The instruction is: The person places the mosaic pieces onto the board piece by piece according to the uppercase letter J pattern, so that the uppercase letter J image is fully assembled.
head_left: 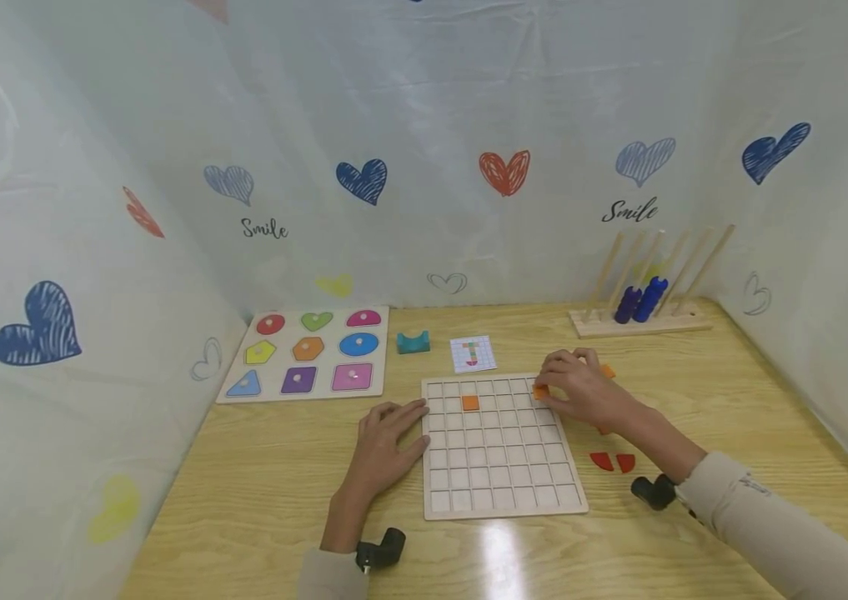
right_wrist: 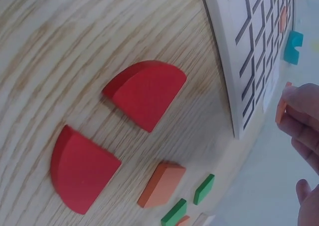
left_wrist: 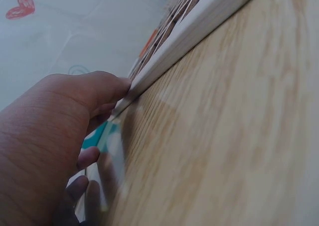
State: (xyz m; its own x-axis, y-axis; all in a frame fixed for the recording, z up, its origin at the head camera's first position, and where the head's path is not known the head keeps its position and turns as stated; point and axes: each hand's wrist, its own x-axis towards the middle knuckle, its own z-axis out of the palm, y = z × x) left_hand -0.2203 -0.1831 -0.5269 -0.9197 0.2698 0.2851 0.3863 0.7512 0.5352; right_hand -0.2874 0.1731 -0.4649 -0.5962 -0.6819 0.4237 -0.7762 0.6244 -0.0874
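Observation:
A wooden grid board (head_left: 506, 514) lies on the table, with one orange square tile (head_left: 471, 402) in its second row. My left hand (head_left: 382, 446) rests on the table, fingertips and thumb touching the board's left edge. Over the board's upper right corner, my right hand (head_left: 581, 387) pinches another orange tile (right_wrist: 281, 109) between thumb and fingers. Two red quarter-circle pieces (right_wrist: 147, 94) lie right of the board. Beyond them, the right wrist view shows a loose orange tile (right_wrist: 162, 185) and green pieces (right_wrist: 174, 212), which the right hand and forearm mostly hide in the head view.
Behind the board are a pattern card (head_left: 473, 354) and a teal notched block (head_left: 413, 342). A shape puzzle (head_left: 326, 379) lies at the back left. At the back right stands a peg rack (head_left: 644, 327) with blue pieces on it. Printed sheeting encloses the table's back and sides.

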